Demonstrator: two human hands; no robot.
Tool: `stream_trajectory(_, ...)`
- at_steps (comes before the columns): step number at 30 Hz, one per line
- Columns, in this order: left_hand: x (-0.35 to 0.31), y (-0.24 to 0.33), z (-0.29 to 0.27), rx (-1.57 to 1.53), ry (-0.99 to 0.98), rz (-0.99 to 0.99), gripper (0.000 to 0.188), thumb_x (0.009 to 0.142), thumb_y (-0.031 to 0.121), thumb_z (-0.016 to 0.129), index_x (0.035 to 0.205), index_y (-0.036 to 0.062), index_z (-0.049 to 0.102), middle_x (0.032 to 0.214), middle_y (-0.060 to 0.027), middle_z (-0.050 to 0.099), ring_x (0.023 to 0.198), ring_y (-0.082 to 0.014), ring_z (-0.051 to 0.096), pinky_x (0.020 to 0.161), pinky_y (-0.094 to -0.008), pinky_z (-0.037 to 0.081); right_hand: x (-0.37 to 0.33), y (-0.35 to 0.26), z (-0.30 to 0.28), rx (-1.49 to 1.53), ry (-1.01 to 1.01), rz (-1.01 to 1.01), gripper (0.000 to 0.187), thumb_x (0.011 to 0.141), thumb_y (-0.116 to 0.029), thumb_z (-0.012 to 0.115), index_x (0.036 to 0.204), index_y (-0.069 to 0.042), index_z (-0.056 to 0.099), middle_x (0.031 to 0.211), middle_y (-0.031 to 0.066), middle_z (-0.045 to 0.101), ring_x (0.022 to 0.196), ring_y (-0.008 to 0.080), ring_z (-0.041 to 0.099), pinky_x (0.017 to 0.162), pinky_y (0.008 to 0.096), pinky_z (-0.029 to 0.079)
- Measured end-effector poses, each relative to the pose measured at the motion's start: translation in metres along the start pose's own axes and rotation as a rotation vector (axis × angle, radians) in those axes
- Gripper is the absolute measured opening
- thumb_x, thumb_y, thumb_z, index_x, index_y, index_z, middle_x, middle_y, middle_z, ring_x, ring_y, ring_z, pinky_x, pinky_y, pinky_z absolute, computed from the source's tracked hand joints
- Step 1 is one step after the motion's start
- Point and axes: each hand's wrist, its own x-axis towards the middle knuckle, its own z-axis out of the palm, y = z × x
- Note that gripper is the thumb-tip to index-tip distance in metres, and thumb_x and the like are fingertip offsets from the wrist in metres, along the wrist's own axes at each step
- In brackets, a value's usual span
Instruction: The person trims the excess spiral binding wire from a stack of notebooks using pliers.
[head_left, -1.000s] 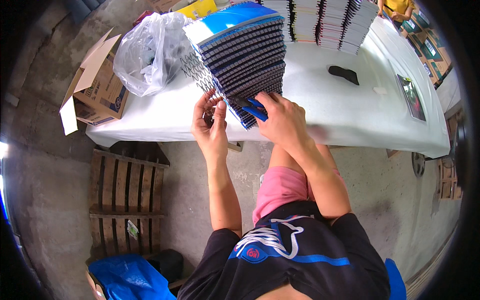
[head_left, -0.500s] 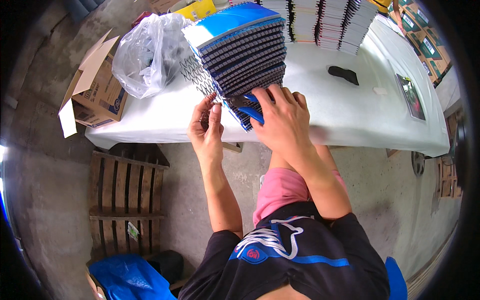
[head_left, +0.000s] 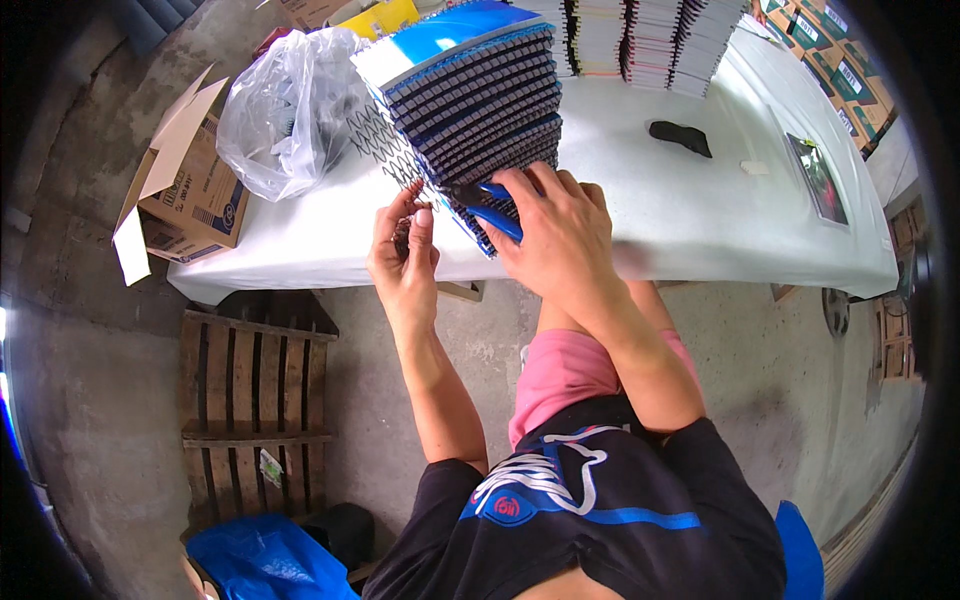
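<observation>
A tall stack of spiral-bound notebooks (head_left: 475, 105) with a blue and white top cover stands at the table's front edge. Dark wire coils stick out from its left side. My right hand (head_left: 560, 230) is wrapped round blue-handled pliers (head_left: 497, 222), whose dark jaws are at the stack's lower left corner. Close to the jaws, my left hand (head_left: 405, 245) pinches with thumb and fingers beside the coil ends. Some dark wire pieces (head_left: 402, 238) show in its curled palm.
Left of the stack are a clear plastic bag (head_left: 290, 115) and an open cardboard box (head_left: 195, 190). More bound notebooks (head_left: 650, 45) stand behind. A black object (head_left: 680, 137) and a dark flat packet (head_left: 817, 180) lie on the white-covered table (head_left: 720, 230). A wooden pallet (head_left: 255, 390) is below left.
The whole scene has shifted slightly left and up in the view. Both hands keep nearly the same grip and place at the stack's corner.
</observation>
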Motion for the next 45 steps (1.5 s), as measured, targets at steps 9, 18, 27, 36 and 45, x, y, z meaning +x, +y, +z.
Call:
stream_trajectory(9, 0.003, -0.004, 0.001, -0.121, -0.004, -0.021, 0.027, 0.093, 0.018, 0.057, 0.114, 0.0017, 0.057, 0.090, -0.0013, 0.058, 0.054, 0.0011, 0.032, 0.044, -0.0152, 0.023, -0.001, -0.002, -0.001, 0.020, -0.021, 0.021, 0.032, 0.069, -0.024, 0.072, 0.094, -0.010, 0.059, 0.089, 0.0062, 0.057, 0.081, 0.0245, 0.058, 0.068, 0.0395, 0.042)
stream_trajectory(18, 0.002, -0.005, 0.001, -0.053, -0.010, 0.026, 0.030, 0.093, 0.022, 0.057, 0.114, 0.0006, 0.058, 0.091, -0.0037, 0.058, 0.054, 0.0005, 0.033, 0.044, -0.0155, 0.023, 0.001, -0.006, -0.001, -0.052, -0.021, -0.013, 0.031, 0.069, -0.024, 0.071, 0.093, -0.010, 0.059, 0.084, 0.0068, 0.058, 0.078, 0.0241, 0.060, 0.066, 0.0393, 0.045)
stream_trajectory(27, 0.004, -0.004, 0.002, -0.041, -0.006, 0.006, 0.021, 0.094, 0.016, 0.055, 0.109, 0.0021, 0.060, 0.089, 0.0012, 0.055, 0.058, 0.0004, 0.037, 0.045, -0.0157, 0.029, 0.000, 0.014, 0.008, 0.129, -0.051, 0.003, 0.025, 0.071, -0.016, 0.067, 0.094, -0.015, 0.060, 0.076, 0.0071, 0.061, 0.068, 0.0297, 0.064, 0.060, 0.0406, 0.052)
stream_trajectory(36, 0.095, 0.028, -0.072, -0.150, 0.293, 0.311, 0.024, 0.095, 0.019, 0.052, 0.112, 0.0030, 0.057, 0.083, 0.0003, 0.051, 0.056, -0.0012, 0.036, 0.046, -0.0167, 0.029, -0.068, 0.109, -0.031, 0.280, -0.229, 0.086, 0.032, 0.072, -0.017, 0.074, 0.098, -0.003, 0.061, 0.087, 0.0130, 0.061, 0.079, 0.0326, 0.059, 0.072, 0.0394, 0.046)
stream_trajectory(45, 0.317, -0.030, -0.152, 1.088, 0.530, -0.224, 0.084, 0.088, 0.065, 0.036, 0.146, 0.0069, 0.016, 0.148, -0.0255, 0.017, 0.139, -0.0347, 0.015, 0.112, -0.0458, 0.014, -0.086, 0.124, -0.037, 0.330, -0.334, 0.292, 0.029, 0.073, -0.021, 0.073, 0.093, -0.004, 0.062, 0.081, 0.0103, 0.060, 0.070, 0.0285, 0.059, 0.067, 0.0374, 0.045)
